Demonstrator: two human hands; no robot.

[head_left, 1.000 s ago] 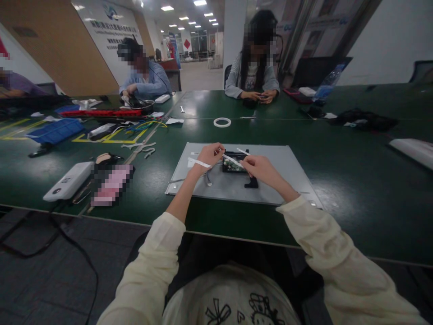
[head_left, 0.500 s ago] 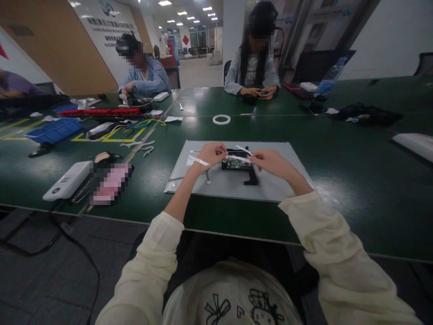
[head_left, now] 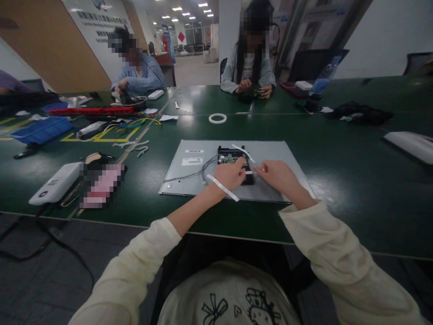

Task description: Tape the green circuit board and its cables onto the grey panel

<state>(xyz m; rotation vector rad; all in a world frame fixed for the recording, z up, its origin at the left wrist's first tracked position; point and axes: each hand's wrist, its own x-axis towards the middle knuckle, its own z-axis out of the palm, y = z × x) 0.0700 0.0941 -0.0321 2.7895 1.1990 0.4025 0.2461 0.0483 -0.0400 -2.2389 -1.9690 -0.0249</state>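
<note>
A grey metal panel lies flat on the green table in front of me. On it sits a small circuit board in a black frame, with grey wires running left. My left hand and my right hand are closed in pinches just in front of the board. Between them they stretch a short white strip. Another white strip sticks to my left wrist. A third strip lies across the board.
A white tape roll lies beyond the panel. To the left are a white device, a pink item, a blue tray and coloured cables. Two people sit across the table. A dark bundle lies far right.
Both hands have come down and toward me, from above the circuit board to its near edge. The board and wires now show uncovered. The camera tilted slightly.
</note>
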